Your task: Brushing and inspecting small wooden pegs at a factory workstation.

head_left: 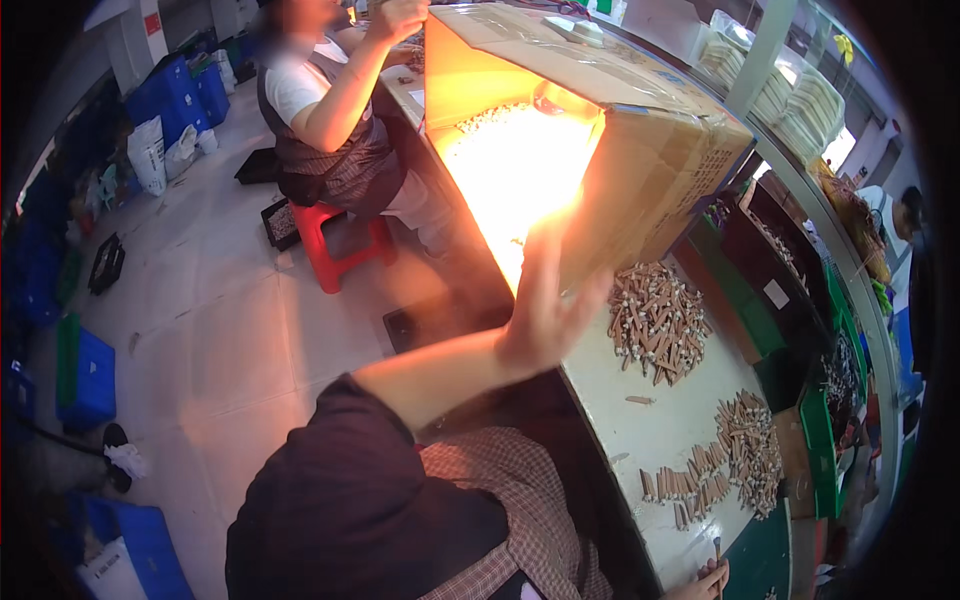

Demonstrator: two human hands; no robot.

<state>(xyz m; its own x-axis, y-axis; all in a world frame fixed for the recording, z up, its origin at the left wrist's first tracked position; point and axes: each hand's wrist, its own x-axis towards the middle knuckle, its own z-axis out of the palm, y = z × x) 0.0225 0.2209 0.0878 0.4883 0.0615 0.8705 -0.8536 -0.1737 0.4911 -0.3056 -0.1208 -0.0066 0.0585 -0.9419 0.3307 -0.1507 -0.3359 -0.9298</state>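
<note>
A long pale worktable (650, 430) ran from the near right toward the far middle of the scene. On its far part stood a big cardboard box (640, 130), open on its left side and lit inside by a very bright lamp that washed out the small pieces on its floor. To the far left a co-worker in a white top (320, 90) sat on a red stool (340, 245), one hand raised beside the box. Blue crates (90, 375) lay along the left floor, and green and dark bins (815, 440) lined the right side of the table.

The person's left hand (545, 305) was lifted at the box's near open edge, fingers spread and loose, gripping nothing; whether it touched the cardboard could not be told against the glare. Just right of it a heap of short tan sticks (655, 320) lay on the table, and a second heap (745, 445) lay nearer, with a row of the same sticks beside it.

The right hand (705, 580) showed only at the lower edge, its fingers curled about a thin stick (716, 548), resting on the table.
</note>
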